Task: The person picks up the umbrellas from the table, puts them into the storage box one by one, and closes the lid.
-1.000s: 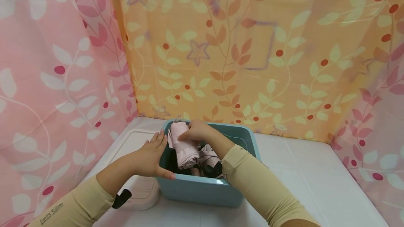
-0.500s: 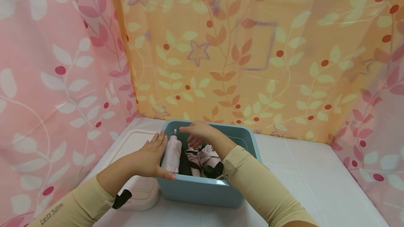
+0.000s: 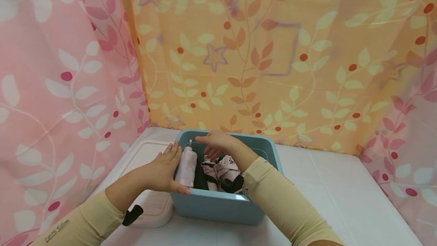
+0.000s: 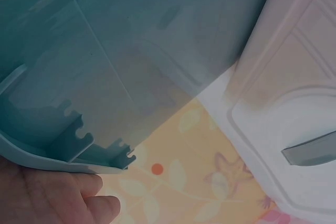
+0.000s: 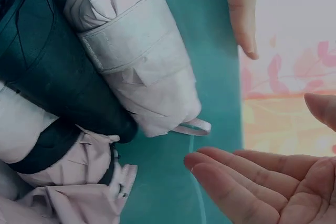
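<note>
My left hand [image 3: 160, 170] rests on the left rim of a blue plastic bin [image 3: 218, 206], fingers extended and thumb over the front edge. Inside, a pale pink folded umbrella [image 3: 186, 167] lies along the left wall, its wrist loop [image 5: 197, 127] toward the back. Beside it is a black folded umbrella [image 5: 68, 72]. Further right lie a pink bundle with a black band [image 5: 55, 148] and another pink and black bundle [image 3: 228, 174]. My right hand [image 3: 218, 143] hovers over the bin's back part, holding nothing; its fingers are apart from the umbrella loop in the right wrist view.
A white lid [image 3: 151, 204] with a grey handle [image 4: 312, 149] lies left of the bin, partly under my left forearm. White cloth covers the table [image 3: 317, 185]. Patterned curtains [image 3: 218, 48] stand behind and at both sides.
My right hand has lowered the pale pink umbrella against the bin's left wall and let go of it. Over the last half second little has moved. My left hand has stayed on the rim.
</note>
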`<move>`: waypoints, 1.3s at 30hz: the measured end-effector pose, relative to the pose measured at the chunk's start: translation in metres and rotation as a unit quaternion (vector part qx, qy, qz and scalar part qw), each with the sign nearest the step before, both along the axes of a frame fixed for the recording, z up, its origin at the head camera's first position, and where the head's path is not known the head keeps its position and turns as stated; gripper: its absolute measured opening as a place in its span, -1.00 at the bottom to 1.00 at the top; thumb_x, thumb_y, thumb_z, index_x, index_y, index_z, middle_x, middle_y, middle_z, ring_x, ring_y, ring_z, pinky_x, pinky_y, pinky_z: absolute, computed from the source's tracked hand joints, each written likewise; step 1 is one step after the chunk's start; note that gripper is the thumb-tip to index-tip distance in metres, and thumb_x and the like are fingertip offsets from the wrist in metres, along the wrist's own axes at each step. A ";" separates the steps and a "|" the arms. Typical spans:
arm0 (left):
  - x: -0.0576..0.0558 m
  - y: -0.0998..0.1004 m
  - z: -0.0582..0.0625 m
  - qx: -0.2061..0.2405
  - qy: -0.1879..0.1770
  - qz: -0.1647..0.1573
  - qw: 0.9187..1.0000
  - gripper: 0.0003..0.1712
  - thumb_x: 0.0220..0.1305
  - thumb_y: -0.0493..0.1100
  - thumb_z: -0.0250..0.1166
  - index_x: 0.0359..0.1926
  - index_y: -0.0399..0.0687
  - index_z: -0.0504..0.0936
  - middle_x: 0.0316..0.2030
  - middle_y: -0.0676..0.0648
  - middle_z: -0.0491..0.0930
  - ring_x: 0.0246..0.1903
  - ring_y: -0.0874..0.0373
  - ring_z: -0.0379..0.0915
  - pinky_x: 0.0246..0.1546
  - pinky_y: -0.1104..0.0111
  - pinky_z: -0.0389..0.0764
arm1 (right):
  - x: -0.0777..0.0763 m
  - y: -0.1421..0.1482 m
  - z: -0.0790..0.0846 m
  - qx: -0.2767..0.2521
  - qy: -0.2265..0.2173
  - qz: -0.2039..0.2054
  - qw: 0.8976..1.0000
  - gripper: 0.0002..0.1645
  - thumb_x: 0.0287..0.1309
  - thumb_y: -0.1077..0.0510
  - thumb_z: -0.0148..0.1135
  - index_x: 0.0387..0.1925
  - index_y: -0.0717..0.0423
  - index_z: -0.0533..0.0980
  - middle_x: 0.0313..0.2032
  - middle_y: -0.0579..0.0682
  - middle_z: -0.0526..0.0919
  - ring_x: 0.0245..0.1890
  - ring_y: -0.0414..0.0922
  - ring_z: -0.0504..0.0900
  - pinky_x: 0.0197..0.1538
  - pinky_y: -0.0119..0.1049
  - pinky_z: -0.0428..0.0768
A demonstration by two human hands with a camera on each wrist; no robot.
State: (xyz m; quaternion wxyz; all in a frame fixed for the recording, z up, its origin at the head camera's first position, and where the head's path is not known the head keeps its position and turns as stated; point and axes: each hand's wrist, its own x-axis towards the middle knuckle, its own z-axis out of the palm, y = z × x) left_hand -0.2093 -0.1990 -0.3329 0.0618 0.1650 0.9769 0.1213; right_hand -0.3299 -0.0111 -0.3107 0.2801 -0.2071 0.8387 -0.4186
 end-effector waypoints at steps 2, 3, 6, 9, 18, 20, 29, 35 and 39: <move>0.000 0.000 0.001 0.002 -0.002 0.001 1.000 0.54 -0.34 0.61 0.18 0.37 -0.40 -0.18 0.38 -0.34 -0.37 0.36 -0.22 -0.52 0.23 -0.18 -0.16 | 0.001 0.003 0.005 -0.007 0.003 0.004 1.000 -0.36 0.22 -0.18 0.04 0.10 0.25 0.41 -0.19 0.28 0.61 -0.21 0.11 0.64 -0.20 -0.09 0.60; 0.000 0.000 0.001 0.002 -0.002 0.001 1.000 0.54 -0.34 0.61 0.18 0.37 -0.40 -0.18 0.38 -0.34 -0.37 0.36 -0.21 -0.52 0.23 -0.17 -0.16 | 0.001 0.005 0.008 -0.011 0.008 0.007 1.000 -0.38 0.23 -0.17 0.03 0.07 0.25 0.42 -0.20 0.27 0.62 -0.22 0.10 0.64 -0.18 -0.08 0.59; 0.000 0.001 0.001 0.001 -0.002 0.003 1.000 0.54 -0.35 0.61 0.18 0.37 -0.40 -0.19 0.38 -0.33 -0.38 0.36 -0.21 -0.53 0.23 -0.17 -0.17 | 0.001 0.014 0.020 -0.036 0.019 0.009 0.999 -0.46 0.25 -0.12 0.04 0.00 0.26 0.44 -0.21 0.26 0.62 -0.20 0.11 0.64 -0.12 -0.01 0.56; 0.000 0.000 0.000 -0.001 -0.002 0.004 1.000 0.54 -0.35 0.62 0.18 0.37 -0.40 -0.19 0.38 -0.33 -0.38 0.36 -0.20 -0.53 0.24 -0.17 -0.17 | 0.001 0.027 0.032 -0.054 0.035 0.010 0.998 -0.51 0.26 -0.08 0.03 0.01 0.24 0.43 -0.19 0.23 0.63 -0.18 0.09 0.63 -0.08 -0.01 0.54; 0.001 0.002 0.000 -0.002 -0.002 0.006 1.000 0.54 -0.35 0.61 0.19 0.37 -0.39 -0.19 0.38 -0.33 -0.38 0.36 -0.21 -0.52 0.24 -0.17 -0.17 | 0.005 0.082 0.059 -0.028 0.120 0.023 0.992 -0.53 0.24 -0.06 0.07 0.01 0.20 0.46 -0.12 0.14 0.60 -0.05 0.09 0.57 -0.01 -0.11 0.52; 0.001 0.002 0.000 -0.003 -0.002 0.006 1.000 0.54 -0.35 0.61 0.19 0.37 -0.39 -0.19 0.38 -0.33 -0.38 0.36 -0.21 -0.52 0.24 -0.17 -0.17 | 0.007 0.096 0.062 -0.007 0.154 0.024 0.988 -0.53 0.21 -0.08 0.10 -0.01 0.16 0.49 -0.10 0.10 0.60 -0.05 0.06 0.57 -0.01 -0.10 0.52; 0.001 0.002 0.001 -0.010 -0.002 0.009 1.000 0.54 -0.35 0.61 0.18 0.37 -0.39 -0.19 0.39 -0.32 -0.38 0.36 -0.21 -0.50 0.23 -0.18 -0.16 | 0.023 0.159 0.062 0.133 0.289 0.037 0.947 -0.33 0.15 -0.18 0.13 0.17 0.15 0.39 0.17 0.15 0.40 0.19 0.14 0.33 0.13 0.10 0.34; 0.002 0.003 0.003 -0.012 -0.003 0.011 1.000 0.53 -0.34 0.61 0.17 0.37 -0.39 -0.19 0.39 -0.32 -0.37 0.36 -0.21 -0.49 0.23 -0.19 -0.18 | 0.036 0.189 0.031 0.201 0.331 0.072 0.919 -0.23 0.08 -0.27 0.13 0.18 0.14 0.37 0.18 0.19 0.35 0.18 0.19 0.30 0.07 0.16 0.36; 0.002 0.003 0.003 -0.013 -0.006 0.012 1.000 0.53 -0.34 0.61 0.17 0.37 -0.38 -0.20 0.39 -0.31 -0.38 0.36 -0.20 -0.51 0.23 -0.18 -0.19 | 0.047 0.206 0.011 0.182 0.306 0.058 0.933 -0.11 0.05 -0.30 0.16 0.26 0.18 0.27 0.27 0.24 0.19 0.25 0.23 0.18 0.10 0.22 0.29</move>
